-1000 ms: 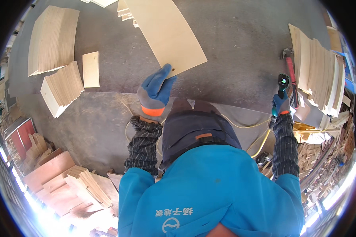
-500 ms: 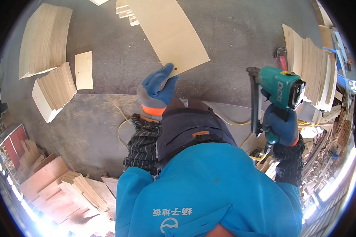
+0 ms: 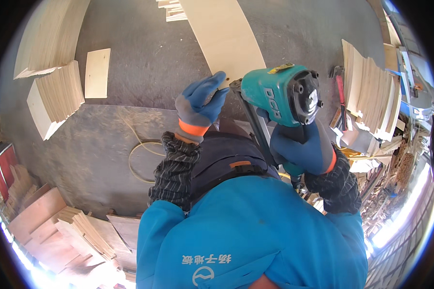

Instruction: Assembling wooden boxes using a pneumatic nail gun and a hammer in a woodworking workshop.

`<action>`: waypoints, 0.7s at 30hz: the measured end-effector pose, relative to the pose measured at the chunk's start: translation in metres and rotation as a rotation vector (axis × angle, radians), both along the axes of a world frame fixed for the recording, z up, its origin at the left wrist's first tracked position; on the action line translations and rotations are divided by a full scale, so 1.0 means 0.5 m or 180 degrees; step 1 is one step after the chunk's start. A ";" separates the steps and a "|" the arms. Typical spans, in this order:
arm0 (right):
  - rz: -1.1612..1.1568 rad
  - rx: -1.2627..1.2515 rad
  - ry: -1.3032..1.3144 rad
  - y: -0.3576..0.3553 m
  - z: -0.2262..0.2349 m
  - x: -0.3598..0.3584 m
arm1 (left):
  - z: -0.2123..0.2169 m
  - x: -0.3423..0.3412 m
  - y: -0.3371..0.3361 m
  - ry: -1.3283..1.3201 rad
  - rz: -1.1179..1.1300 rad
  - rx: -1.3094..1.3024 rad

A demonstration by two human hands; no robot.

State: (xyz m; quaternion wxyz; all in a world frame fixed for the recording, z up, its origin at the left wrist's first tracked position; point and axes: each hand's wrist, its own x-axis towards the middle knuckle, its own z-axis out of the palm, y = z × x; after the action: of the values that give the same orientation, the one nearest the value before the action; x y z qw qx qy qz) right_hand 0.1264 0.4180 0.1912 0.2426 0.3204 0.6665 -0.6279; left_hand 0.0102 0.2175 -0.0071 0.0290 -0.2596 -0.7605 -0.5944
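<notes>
head view: reaches forward with the left hand (image 3: 201, 102) half open, thumb and fingers parted at the near corner of a long pale board (image 3: 230, 38). overlaps that corner with the fingertips (image 3: 218, 76); cannot be determined whether pinched or only covered. wraps the right hand (image 3: 299, 147) around the handle of a teal and black nail gun (image 3: 264, 91), fingers curled in.

is located, for the board, beyond and slightly right of the left hand, and beyond and to the left of the right hand. is located, for the nail gun, just beyond the right hand, with the nose near the left fingertips and overlapping the near end of the board in view; cannot be determined whether in contact.

points, at the nose end, toward the left-hand side, with the black cap facing right. runs, along the long axis of the tool body, roughly from left to right; slants, along the dark magazine, from the nose back toward the person, left of the right hand. extends, along the long axis of the board, away from the left hand, leaning left at the far end.
</notes>
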 end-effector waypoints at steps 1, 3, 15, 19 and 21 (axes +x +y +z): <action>-0.0049 -0.0032 0.0005 -0.007 -0.003 -0.007 | 0.000 0.000 0.001 -0.0014 0.0025 0.0019; -0.0067 -0.0151 -0.0053 -0.015 -0.001 -0.020 | -0.003 -0.001 0.001 0.0029 -0.0039 0.0105; 0.0033 0.0001 -0.0077 -0.036 -0.024 -0.024 | -0.012 -0.003 -0.009 -0.0051 -0.0183 -0.0050; 0.0201 -0.0050 -0.0058 -0.037 -0.023 -0.025 | -0.008 -0.005 -0.007 0.0020 -0.0143 -0.0015; 0.0279 -0.0028 -0.0056 -0.038 -0.023 -0.027 | -0.010 -0.006 -0.006 0.0052 -0.0105 -0.0030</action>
State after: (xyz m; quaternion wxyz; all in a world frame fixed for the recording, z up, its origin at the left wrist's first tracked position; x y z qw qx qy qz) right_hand 0.1131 0.3990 0.1796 0.2772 0.2954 0.6750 -0.6167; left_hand 0.0074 0.2143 -0.0120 0.0241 -0.2771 -0.7587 -0.5891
